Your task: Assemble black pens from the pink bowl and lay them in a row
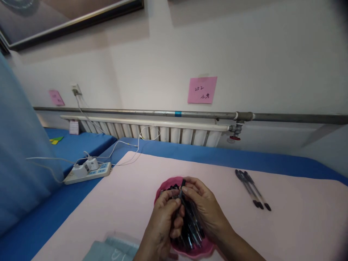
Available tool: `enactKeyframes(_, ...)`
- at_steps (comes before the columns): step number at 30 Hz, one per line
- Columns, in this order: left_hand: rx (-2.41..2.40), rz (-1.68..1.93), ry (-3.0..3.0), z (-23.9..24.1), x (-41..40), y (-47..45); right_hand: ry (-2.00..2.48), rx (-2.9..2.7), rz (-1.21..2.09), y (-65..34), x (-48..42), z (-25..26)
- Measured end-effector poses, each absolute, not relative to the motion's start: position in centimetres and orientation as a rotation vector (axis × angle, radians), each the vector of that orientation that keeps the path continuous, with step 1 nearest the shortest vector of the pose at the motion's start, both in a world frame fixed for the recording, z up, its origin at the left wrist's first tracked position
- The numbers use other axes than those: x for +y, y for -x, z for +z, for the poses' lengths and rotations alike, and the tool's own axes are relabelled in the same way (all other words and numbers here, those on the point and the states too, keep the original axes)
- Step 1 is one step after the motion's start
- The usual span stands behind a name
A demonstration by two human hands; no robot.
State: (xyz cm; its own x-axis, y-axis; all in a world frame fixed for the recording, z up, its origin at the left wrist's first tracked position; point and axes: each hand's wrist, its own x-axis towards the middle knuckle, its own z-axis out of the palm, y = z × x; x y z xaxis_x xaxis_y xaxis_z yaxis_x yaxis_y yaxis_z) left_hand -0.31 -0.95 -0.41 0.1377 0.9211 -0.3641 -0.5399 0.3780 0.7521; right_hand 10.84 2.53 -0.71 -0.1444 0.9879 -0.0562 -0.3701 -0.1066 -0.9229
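Note:
Over a pink bowl (pixel 171 181) my two hands meet on one pen. My right hand (pixel 203 204) pinches its black cap (pixel 183 183) between thumb and fingers. Just below, my left hand (pixel 164 215) has its fingertips closed around the pen's lower part, which my fingers mostly hide. Several clear-barrelled pens (pixel 192 230) with dark ends lie heaped in the bowl beneath my hands. To the right, three capped pens (pixel 252 190) lie side by side on the pink sheet.
A pink sheet (pixel 122 195) covers much of the blue table (pixel 217 155). On the left sits a power strip (pixel 102 173) with white chargers and cables. A grey-green cloth (pixel 108 250) lies at the front. Behind are a radiator (pixel 174 136) and a pipe (pixel 152 113).

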Motion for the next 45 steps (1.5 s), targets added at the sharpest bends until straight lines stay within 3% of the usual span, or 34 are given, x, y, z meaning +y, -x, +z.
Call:
enactKeyframes(13,0.892,1.235,-0.528,-0.9,-0.6,0.4,0.903,-0.978,1.565,-9.9,1.5,-0.8)
enactKeyframes(19,0.823,1.589,-0.417,-0.6,0.1,1.1,1.064,-1.434,1.305,-9.8,0.5,-0.4)
enactKeyframes(25,0.792,1.523,-0.382,-0.1,-0.2,0.8,1.08,-1.762,1.273,-9.3,0.2,-1.0)
enactKeyframes(31,0.837,1.695,-0.365,0.8,0.2,2.6,1.092,-1.757,1.515,-8.5,-1.0,-0.4)
enactKeyframes(45,0.812,1.634,-0.308,0.5,-0.1,0.8,1.019,-1.467,1.718,-8.1,-1.5,-1.4)
